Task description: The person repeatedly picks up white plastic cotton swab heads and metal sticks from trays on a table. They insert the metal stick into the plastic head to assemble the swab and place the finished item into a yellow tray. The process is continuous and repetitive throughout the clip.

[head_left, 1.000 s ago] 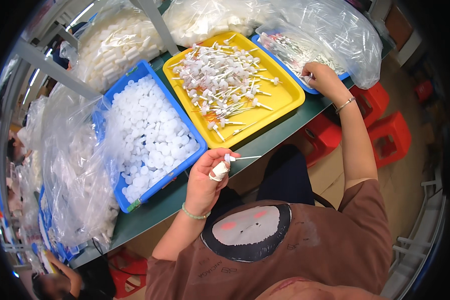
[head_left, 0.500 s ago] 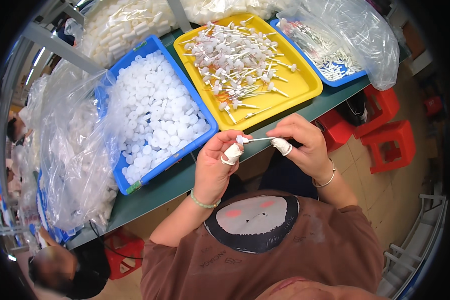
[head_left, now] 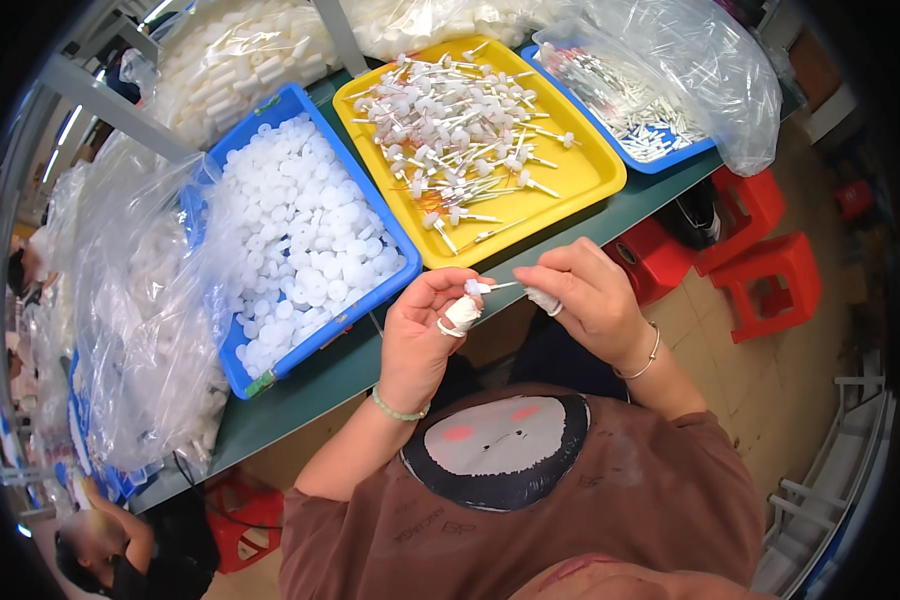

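My left hand (head_left: 417, 335), its thumb wrapped in white tape, pinches a small translucent white disc (head_left: 473, 287) between thumb and fingertips. A thin white stick (head_left: 502, 285) runs from the disc toward my right hand (head_left: 592, 303). The right fingers are closed at the stick's far end, with white wrapping on a digit there too; the exact grip is partly hidden. Both hands are just in front of the green table's near edge. Beyond them stands a yellow tray (head_left: 560, 205) of similar disc-and-stick pieces, and left of it a blue tray (head_left: 410, 262) of loose translucent discs.
Another blue tray (head_left: 675, 160) with loose white sticks sits at the back right, partly under a clear plastic bag (head_left: 735, 85). Large bags of white parts (head_left: 255, 65) line the back and left. Red stools (head_left: 770, 285) stand at right. Another person (head_left: 120, 540) is at lower left.
The trays have shifted slightly left in view. My right hand has come a little closer to my left, and less of the stick shows between them.
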`<state>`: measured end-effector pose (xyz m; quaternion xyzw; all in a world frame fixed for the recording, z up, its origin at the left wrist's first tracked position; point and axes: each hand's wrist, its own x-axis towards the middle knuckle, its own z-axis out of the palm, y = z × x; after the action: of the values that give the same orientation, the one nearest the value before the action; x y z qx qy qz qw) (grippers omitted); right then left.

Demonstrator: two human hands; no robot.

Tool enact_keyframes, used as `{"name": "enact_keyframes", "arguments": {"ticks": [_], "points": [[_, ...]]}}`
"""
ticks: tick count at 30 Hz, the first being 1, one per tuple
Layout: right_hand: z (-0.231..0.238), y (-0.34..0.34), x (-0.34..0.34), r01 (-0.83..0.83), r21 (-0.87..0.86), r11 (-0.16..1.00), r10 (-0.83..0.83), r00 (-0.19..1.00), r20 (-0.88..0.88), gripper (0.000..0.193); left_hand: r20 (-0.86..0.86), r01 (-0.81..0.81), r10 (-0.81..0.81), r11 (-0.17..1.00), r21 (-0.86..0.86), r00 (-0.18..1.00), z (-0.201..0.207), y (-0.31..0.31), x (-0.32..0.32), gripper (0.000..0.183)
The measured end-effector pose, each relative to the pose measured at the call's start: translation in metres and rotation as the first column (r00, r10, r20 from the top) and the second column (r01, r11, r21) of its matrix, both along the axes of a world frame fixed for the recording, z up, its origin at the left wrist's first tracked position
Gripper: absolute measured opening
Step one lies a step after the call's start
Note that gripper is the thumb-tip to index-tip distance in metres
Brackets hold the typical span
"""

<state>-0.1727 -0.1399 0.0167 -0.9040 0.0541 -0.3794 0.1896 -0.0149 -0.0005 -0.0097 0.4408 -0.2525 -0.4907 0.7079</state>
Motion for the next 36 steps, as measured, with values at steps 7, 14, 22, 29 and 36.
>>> {"name": "enact_keyframes", "arguments": {"ticks": [7, 14, 22, 29, 36], "points": [[-0.006, 0.015, 0.014, -0.068, 0.455, 0.888, 0.05, 0.997, 0.053, 0.031, 0.0, 0.036, -0.036, 0.999, -0.005, 0.999, 0.0, 0.0, 0.002, 0.023], [-0.007, 0.006, 0.023, -0.071, 0.005, 0.997, 0.069, 0.983, 0.171, 0.028, -0.018, 0.145, -0.145, 0.989, 0.003, 0.989, -0.007, 0.004, 0.014, 0.039], [0.015, -0.102, 0.08, 0.203, 0.198, 0.959, -0.234, 0.961, 0.15, 0.022, -0.203, 0.311, -0.34, 0.937, -0.162, 0.918, -0.003, 0.002, 0.024, 0.037], [0.002, -0.075, 0.083, -0.093, 0.009, 0.996, 0.093, 0.964, -0.25, 0.025, -0.222, 0.243, -0.26, 0.965, -0.098, 0.94, -0.003, 0.004, 0.017, 0.025], [-0.001, -0.077, 0.095, -0.057, -0.143, 0.988, -0.004, 0.918, -0.396, 0.024, -0.244, 0.299, -0.296, 0.954, -0.026, 0.923, -0.001, 0.004, 0.025, 0.032]]}}
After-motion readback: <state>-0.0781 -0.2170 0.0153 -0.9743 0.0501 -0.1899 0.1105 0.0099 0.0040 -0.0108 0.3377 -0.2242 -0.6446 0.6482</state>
